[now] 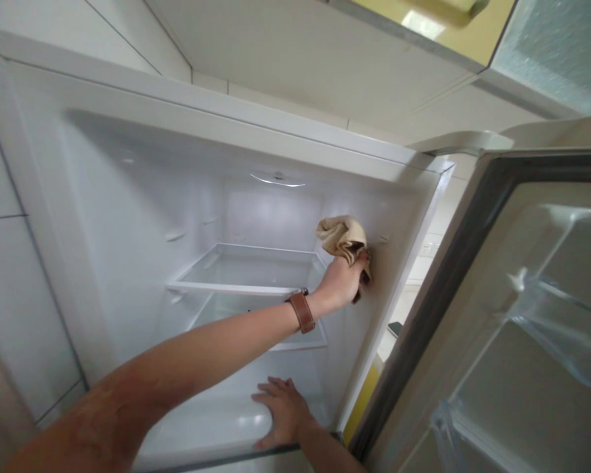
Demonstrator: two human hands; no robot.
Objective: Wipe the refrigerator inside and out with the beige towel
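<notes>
Inside the open refrigerator, my left hand presses a bunched beige and brown cloth against the right inner wall. A watch with a brown strap is on that wrist. Its fingers are closed round the cloth and partly hidden. Lower down, my right hand rests with spread fingers on the white, glossy lower part of the interior, close to its front edge. Nothing shows in that hand. My left forearm crosses in front of the glass shelves and covers part of them.
A glass shelf with a white front edge sits mid-height, another beneath it. At the right stands the open door with a dark seal and clear racks. A yellow cabinet hangs above. A phone-like dark object lies beyond the gap.
</notes>
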